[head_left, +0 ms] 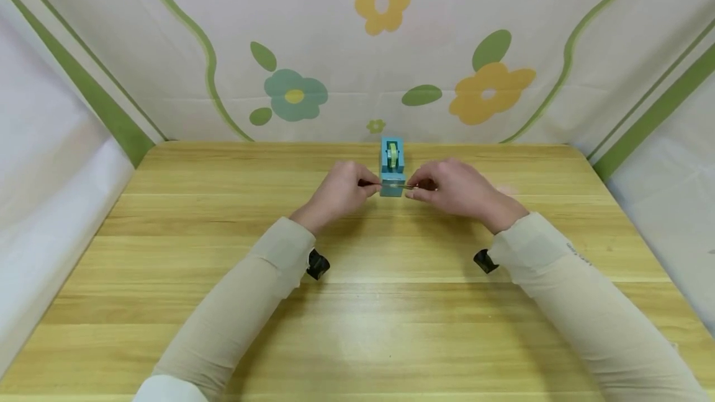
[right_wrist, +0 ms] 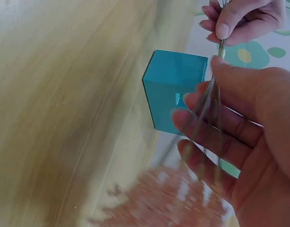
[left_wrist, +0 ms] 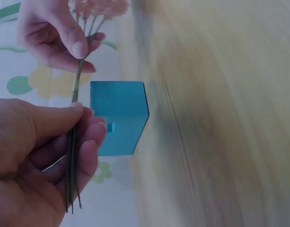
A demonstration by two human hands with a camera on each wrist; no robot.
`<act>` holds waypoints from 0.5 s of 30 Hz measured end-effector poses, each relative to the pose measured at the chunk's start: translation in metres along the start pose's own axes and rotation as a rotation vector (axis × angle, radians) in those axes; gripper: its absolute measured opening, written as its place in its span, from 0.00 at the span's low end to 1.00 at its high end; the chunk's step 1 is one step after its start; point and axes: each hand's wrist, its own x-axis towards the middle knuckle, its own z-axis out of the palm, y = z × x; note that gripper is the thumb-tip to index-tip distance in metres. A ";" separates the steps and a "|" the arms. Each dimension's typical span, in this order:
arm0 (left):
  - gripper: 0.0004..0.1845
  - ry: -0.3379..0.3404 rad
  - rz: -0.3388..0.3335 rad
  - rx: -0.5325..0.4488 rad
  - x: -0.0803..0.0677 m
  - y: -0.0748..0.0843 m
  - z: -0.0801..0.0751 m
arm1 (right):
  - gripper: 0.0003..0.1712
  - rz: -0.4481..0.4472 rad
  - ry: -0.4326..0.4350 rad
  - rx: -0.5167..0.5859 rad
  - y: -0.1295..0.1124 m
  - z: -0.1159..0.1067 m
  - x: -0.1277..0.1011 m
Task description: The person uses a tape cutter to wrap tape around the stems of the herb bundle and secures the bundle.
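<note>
A small bunch of pink dried flowers on thin stems is held level across the front of a teal tape dispenser. My left hand pinches the stems between thumb and fingers toward their cut ends. Closer to the blossoms, my right hand pinches the same stems, its other fingers spread loosely below them. Between the hands, a short stretch of stem overlaps the dispenser's front in the head view. A roll of pale yellow-green tape sits in the dispenser's back part.
The dispenser stands near the back edge of a wooden table. Behind it hangs a white cloth with printed flowers, and more cloth closes in both sides. Black wrist cameras show below the sleeve cuffs.
</note>
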 end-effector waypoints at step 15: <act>0.11 -0.024 0.006 0.095 0.008 0.002 0.007 | 0.07 0.070 0.040 0.049 0.003 0.010 0.008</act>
